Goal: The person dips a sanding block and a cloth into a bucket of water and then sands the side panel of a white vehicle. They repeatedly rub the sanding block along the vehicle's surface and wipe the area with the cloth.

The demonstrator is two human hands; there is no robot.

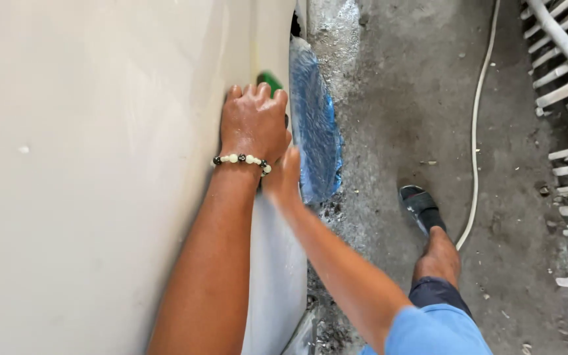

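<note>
Left hand, beaded bracelet at wrist, pressed flat on cream car body panel, fingers curled over green sanding block at panel edge, flat likely for even pressure. Right hand tucked beside left wrist, bracing; grip hidden, cannot tell. Blue plastic sheet masks wheel opening. White hose lies on concrete floor. Sandalled foot apart.

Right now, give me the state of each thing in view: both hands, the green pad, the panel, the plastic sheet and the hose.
left hand: flat on the panel, pressing the green pad.
right hand: tucked under the left wrist, at the panel's edge; grip hidden.
green pad: mostly covered, only a corner shows.
pale panel: smooth, matte.
blue plastic sheet: crumpled beside the panel's edge.
white hose: slack on the floor.
</note>
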